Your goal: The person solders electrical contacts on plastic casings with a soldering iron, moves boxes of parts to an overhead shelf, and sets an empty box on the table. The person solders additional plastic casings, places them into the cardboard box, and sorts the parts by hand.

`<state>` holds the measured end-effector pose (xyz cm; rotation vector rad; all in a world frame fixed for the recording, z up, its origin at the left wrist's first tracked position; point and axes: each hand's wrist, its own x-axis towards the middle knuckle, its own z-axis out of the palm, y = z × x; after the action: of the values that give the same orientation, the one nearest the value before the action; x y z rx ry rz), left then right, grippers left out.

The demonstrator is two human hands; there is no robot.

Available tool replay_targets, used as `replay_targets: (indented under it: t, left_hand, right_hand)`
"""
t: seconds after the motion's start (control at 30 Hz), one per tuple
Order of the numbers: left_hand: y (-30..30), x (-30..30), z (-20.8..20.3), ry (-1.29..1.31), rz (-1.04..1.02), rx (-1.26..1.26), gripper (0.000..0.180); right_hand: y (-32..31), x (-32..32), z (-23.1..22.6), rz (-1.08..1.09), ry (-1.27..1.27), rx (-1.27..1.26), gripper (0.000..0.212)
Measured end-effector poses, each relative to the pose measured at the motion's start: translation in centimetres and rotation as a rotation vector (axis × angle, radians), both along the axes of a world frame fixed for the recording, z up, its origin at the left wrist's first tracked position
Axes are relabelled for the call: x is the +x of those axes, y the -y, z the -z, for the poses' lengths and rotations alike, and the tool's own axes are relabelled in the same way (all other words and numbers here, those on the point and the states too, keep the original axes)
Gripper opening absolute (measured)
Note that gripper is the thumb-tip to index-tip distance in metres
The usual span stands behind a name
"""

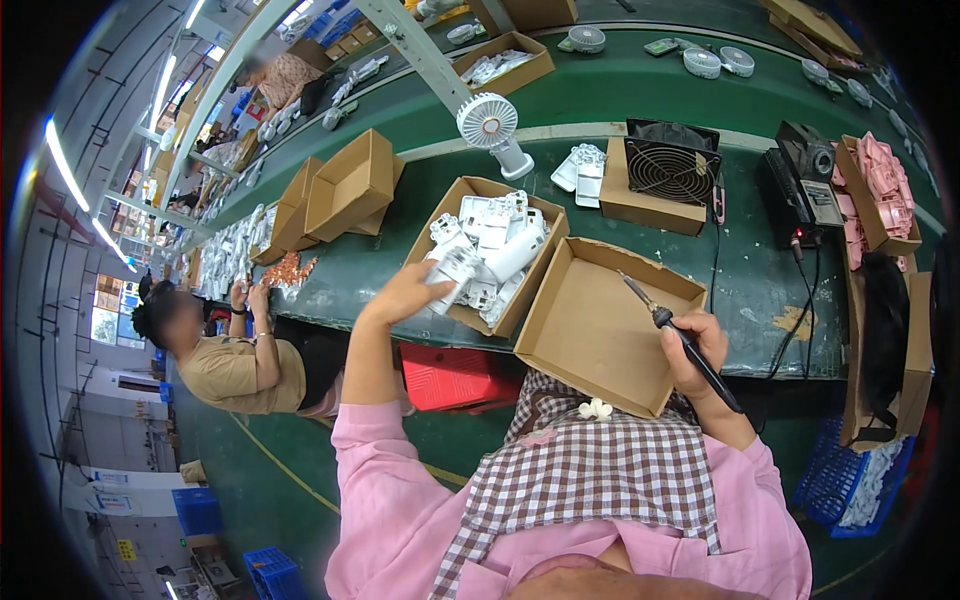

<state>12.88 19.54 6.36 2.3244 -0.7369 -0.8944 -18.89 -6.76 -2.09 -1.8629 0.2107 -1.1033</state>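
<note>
Pink-sleeved forearms reach over a checked apron: the right hand (700, 350) holds a soldering iron (680, 335) pen-style, fingers closed on its slim, rigid black handle, tip over an empty cardboard box (600, 330). Outstretched, the left hand (405, 295) pinches a white plastic part (455, 268), likely light and stiff, above the neighbouring parts box (470, 190).

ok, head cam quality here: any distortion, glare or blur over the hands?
Head view: strong fisheye, the green bench edge bows and the corners go black; ceiling strip lights blow out at left, no glare on the work; left hand on a white part and right hand with the soldering iron are both sharp; faces of nearby people are blurred.
</note>
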Motion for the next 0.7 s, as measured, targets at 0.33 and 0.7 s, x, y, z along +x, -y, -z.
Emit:
replay_targets:
  t: [0.33, 0.7]
  left_hand:
    - [3.5, 3.9, 6.1, 0.278, -0.395, -0.107, 0.05]
    - [4.6, 1.4, 7.7, 0.264, -0.369, -0.586, 0.067]
  right_hand:
    - [0.1, 0.0, 0.1, -0.026, 0.023, 0.028, 0.018]
    - [0.1, 0.1, 0.0, -0.039, 0.015, -0.003, 0.019]
